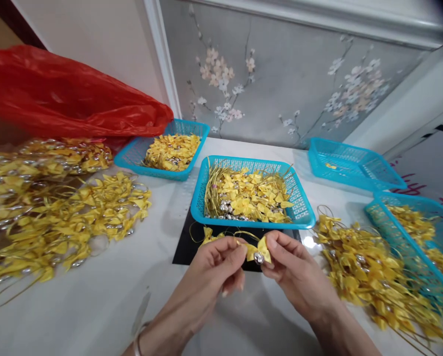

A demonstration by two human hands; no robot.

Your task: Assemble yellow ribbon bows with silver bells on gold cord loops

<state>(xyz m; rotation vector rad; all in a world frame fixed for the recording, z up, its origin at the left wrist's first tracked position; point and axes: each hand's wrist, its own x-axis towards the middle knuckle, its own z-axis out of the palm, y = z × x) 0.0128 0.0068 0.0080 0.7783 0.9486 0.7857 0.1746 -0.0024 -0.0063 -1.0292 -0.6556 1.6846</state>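
Between my two hands is a yellow ribbon bow (pixel 251 251) with a silver bell (pixel 258 257) at its middle. My left hand (pixel 221 264) pinches the bow's left end between thumb and fingertips. On the other side, my right hand (pixel 290 267) grips the right loop the same way. Another yellow bow (pixel 211 236) with gold cord lies just beyond my left hand, on a black mat (pixel 186 247). Past my hands stands a blue basket (pixel 253 225) filled with yellow bows, silver bells and gold cords.
A large heap of yellow bows (pixel 76 217) spreads over the white table (pixel 106 306) at left, below a red plastic bag (pixel 69 99). Another heap (pixel 370 272) lies at right. More blue baskets stand at back left (pixel 162 173), back right (pixel 355 180) and far right (pixel 410 247).
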